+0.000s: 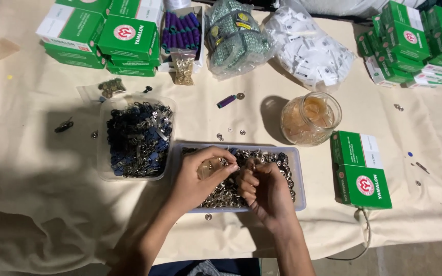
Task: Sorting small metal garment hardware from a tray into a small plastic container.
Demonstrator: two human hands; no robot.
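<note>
Silvery metal snaps (221, 197) fill a clear, shallow plastic tray (299, 179) at lower centre of the frame, and both hands work right above the heap. The left hand (196, 180) curls closed, thumb and fingertips pinching a small pale, translucent piece against the pile. The right hand (264, 190) is loosely fisted, its fingertips nipping one small round snap near the tray's middle.

To do this well, I judge it best to keep both hands low over the tray so a dropped piece falls back in, and to pick one snap at a time with the fingertips, since the pieces are small, smooth and slippery.

Left of it sits a second clear tub (103, 153) of dark blue and steel clips, tangled and glinting. A round glass jar (310, 118) with amber contents stands at centre right, ribbed and shiny. Glossy green and white cardboard boxes (364, 176) lie at right, with more stacked at upper left and upper right. Crinkled plastic bags (308, 48) of white pieces and a bag of teal items lie along the top. Stray snaps dot the cream cloth covering the desk (37, 168), which is soft and creased.
</note>
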